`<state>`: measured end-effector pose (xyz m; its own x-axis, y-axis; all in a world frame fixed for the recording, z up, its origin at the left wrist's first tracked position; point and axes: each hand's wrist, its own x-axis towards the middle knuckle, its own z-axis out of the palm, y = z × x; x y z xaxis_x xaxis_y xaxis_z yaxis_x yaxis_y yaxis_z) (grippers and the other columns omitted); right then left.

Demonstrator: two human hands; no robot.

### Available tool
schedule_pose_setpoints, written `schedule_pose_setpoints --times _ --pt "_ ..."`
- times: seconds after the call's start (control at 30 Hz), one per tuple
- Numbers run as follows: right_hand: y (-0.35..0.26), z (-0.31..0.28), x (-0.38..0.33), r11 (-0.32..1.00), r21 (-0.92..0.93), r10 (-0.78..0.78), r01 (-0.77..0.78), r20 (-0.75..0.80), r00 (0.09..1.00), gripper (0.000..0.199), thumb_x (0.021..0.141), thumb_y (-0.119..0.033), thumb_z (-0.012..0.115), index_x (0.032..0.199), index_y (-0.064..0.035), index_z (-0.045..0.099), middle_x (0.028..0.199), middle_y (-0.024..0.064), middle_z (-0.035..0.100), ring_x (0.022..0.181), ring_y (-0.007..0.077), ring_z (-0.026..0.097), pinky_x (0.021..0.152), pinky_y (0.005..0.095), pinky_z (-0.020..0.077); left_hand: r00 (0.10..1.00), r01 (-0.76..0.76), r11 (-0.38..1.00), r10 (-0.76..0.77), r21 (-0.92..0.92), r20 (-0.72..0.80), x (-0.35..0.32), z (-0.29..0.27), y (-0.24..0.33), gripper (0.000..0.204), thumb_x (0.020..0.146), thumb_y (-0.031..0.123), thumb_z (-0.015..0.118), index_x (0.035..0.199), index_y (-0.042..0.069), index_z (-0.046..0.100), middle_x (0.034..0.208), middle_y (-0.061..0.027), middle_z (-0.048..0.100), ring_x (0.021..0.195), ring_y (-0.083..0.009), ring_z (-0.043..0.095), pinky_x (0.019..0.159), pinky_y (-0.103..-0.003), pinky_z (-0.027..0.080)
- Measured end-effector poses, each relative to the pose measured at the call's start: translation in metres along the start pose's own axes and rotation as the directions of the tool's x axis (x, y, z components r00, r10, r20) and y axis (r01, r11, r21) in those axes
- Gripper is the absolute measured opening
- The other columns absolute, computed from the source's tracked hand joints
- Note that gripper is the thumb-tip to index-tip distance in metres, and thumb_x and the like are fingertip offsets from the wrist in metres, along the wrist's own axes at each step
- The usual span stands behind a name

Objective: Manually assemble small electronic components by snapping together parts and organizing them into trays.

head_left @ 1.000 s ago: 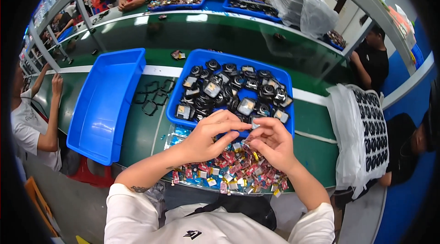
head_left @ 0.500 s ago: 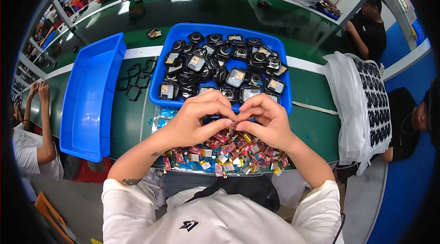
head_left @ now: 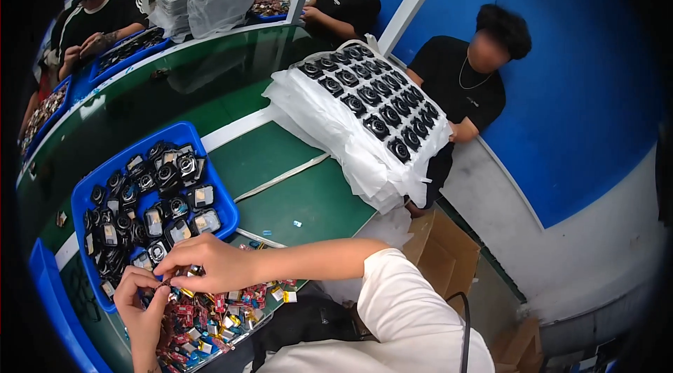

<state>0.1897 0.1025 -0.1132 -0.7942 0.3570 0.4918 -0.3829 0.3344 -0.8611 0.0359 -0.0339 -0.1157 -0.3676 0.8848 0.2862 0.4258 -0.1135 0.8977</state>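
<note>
Red, heaped on surface [head_left: 315,205] beside blue tray [head_left: 226,209]: treat circuit boards [head_left: 220,303] as likely light, stiff, fragile; pinch by bare edges. Bunched tip to tip above, with fingers of left hand [head_left: 142,311] and right hand [head_left: 210,264]; cannot tell whether grasping.

You have bright, fairly even light, with pale glare patches on the glossy green belt [head_left: 140,113]. Your fisheye view bends straight edges (black swallows the corners)

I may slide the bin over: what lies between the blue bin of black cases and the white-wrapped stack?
In the head view: green tabletop, a thin pale strip running from near the bin toward the stack, and a white rail.
</note>
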Motion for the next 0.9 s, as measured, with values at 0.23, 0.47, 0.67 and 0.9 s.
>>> schedule_pose_setpoints --times 0.23,0.47,0.67,0.9 --pt "0.014 -0.008 0.0 0.941 -0.243 -0.247 0.234 -0.023 0.969 0.013 0.076 -0.011 0.07 0.083 -0.0015 0.067 0.075 0.0092 0.059 0.07 0.0222 0.056 0.062 0.0327 0.0436 0.997 0.051 0.985 -0.04 -0.166 0.067 -0.001 0.005 0.003 0.017 0.069 -0.008 0.062 0.075 0.0 0.049 0.081 -0.0072 0.056 0.075 -0.0137 0.053 0.07 -0.024 0.04" --pt "0.009 -0.002 -0.001 0.884 -0.292 -0.381 0.365 0.001 0.924 0.012 0.074 -0.013 0.07 0.079 -0.0026 0.065 0.072 0.005 0.047 0.068 0.0216 0.047 0.061 0.0342 0.0391 0.982 0.155 0.974 -0.135 -0.165 0.129 -0.002 0.004 0.009 0.017 0.067 -0.007 0.066 0.08 -0.001 0.056 0.073 -0.0037 0.054 0.069 -0.0111 0.052 0.065 -0.022 0.039" --pt "0.009 0.0 0.0 0.869 -0.332 -0.396 0.367 -0.023 0.918 0.013 0.075 -0.012 0.07 0.079 -0.0021 0.063 0.073 0.0062 0.05 0.068 0.0219 0.048 0.059 0.0334 0.0391 0.998 0.059 0.994 -0.057 -0.089 0.024 -0.004 0.009 0.003 0.013 0.068 -0.004 0.07 0.07 -0.002 0.057 0.066 -0.0038 0.053 0.063 -0.0122 0.046 0.059 -0.023 0.034" --pt "0.005 -0.002 -0.004 0.981 -0.156 -0.121 0.115 -0.031 0.992 0.015 0.074 -0.009 0.072 0.072 -0.0008 0.06 0.064 0.0055 0.051 0.058 0.0171 0.05 0.052 0.0295 0.0399 0.999 -0.044 0.999 0.044 0.01 0.026 -0.001 0.011 0.009 0.011 0.071 -0.003 0.07 0.071 -0.003 0.059 0.067 -0.0046 0.054 0.064 -0.0126 0.047 0.059 -0.023 0.035"
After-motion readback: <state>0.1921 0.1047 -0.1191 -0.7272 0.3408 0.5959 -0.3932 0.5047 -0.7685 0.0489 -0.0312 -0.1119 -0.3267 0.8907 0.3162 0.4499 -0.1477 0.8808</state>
